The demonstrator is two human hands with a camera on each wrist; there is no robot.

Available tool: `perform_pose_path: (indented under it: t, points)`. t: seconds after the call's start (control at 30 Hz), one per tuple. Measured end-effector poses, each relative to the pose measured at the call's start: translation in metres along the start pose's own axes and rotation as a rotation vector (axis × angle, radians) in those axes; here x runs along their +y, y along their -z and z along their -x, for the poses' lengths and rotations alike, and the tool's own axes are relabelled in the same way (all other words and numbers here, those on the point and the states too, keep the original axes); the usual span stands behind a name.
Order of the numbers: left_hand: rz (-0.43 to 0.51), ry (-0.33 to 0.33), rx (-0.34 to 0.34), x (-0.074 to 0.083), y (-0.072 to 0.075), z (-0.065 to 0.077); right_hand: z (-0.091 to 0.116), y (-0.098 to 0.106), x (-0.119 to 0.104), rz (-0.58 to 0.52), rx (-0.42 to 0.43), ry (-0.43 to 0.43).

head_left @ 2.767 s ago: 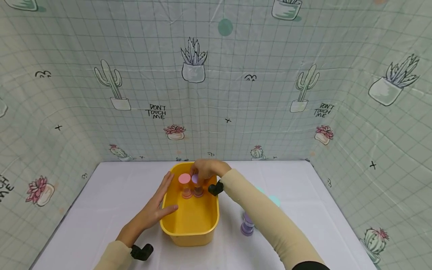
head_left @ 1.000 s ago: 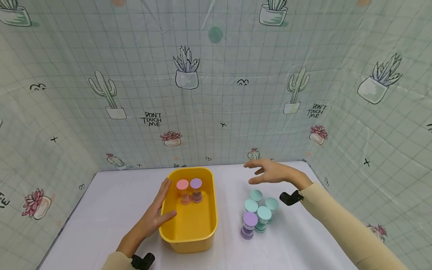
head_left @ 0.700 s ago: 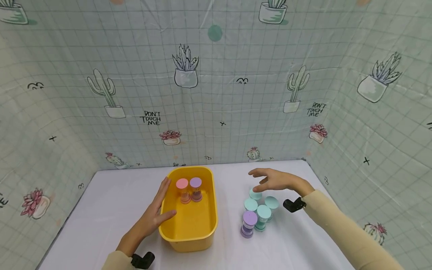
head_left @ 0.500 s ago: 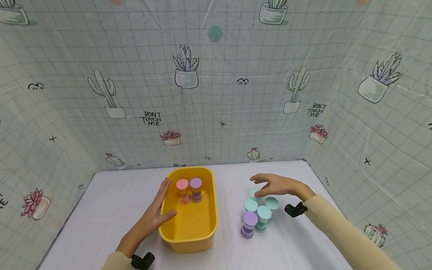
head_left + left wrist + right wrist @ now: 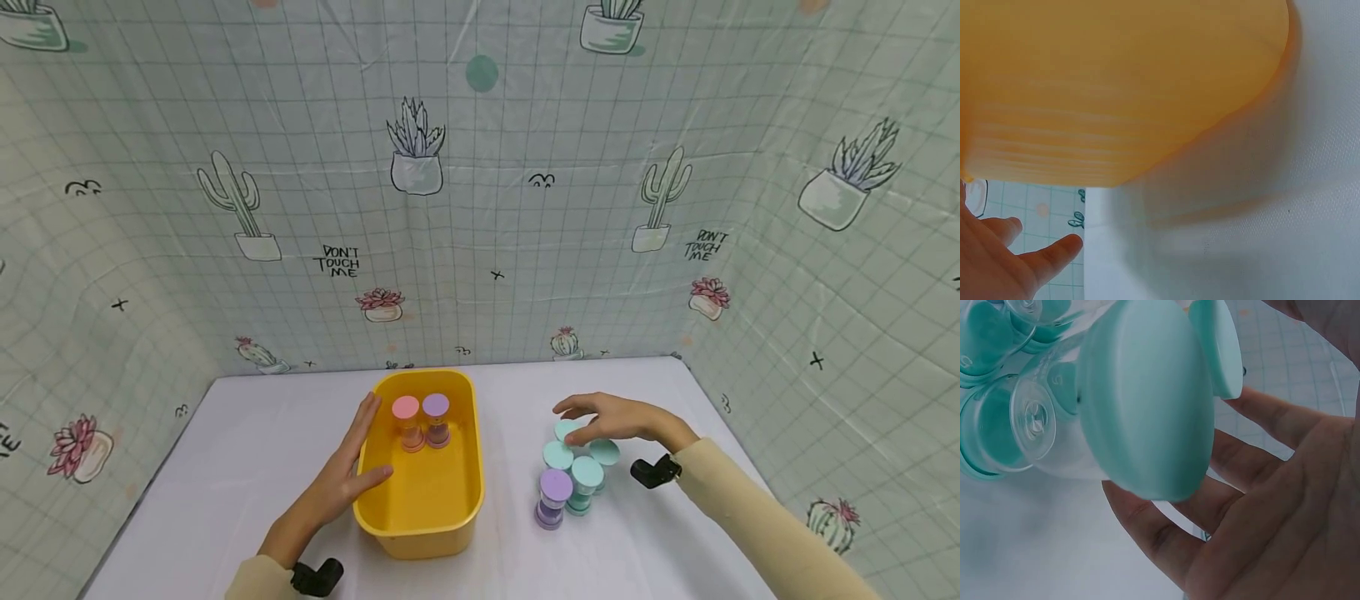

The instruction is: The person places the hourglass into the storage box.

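Note:
My left hand (image 5: 347, 462) lies with straight fingers along the left rim of a yellow bin (image 5: 420, 546), its thumb reaching over the rim. Inside the bin stand a pink hourglass (image 5: 406, 408) and a purple hourglass (image 5: 436, 407), both upright. Over a cluster of teal-capped hourglasses on the right hovers my right hand (image 5: 611, 419), fingers loosely bent around the rearmost teal hourglass (image 5: 566, 429). In the right wrist view, another teal hourglass (image 5: 1147, 400) fills the foreground, and the right hand's fingers (image 5: 1166, 544) spread behind it.
Other teal hourglasses (image 5: 587, 473) stand close together on the white table (image 5: 517, 567). A second purple hourglass (image 5: 556, 487) stands at their front. The patterned cloth wall (image 5: 495, 225) rises behind the table.
My right hand has left the purple hourglass in the bin, swung right, and lowered to the rearmost teal hourglass. The left hand has stayed on the bin's rim.

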State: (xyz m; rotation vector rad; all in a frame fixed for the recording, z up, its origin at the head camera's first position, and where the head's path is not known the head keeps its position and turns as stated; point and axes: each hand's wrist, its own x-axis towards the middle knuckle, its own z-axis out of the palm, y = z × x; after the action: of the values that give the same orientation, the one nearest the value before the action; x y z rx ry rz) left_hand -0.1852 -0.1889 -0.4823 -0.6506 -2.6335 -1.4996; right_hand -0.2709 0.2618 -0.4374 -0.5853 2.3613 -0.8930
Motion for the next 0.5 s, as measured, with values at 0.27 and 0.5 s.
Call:
perform_pose_path:
  t: [0.27,0.5]
  points:
    - [-0.003,0.009,-0.001,0.002,-0.0002,-0.001,-0.0049,-0.0036,0.0011,0.006,-0.019,0.0]
    - [-0.005,0.003,-0.001,0.001,0.0008,-0.0005,-0.0067,-0.0051,0.0026,-0.01,-0.034,0.001]
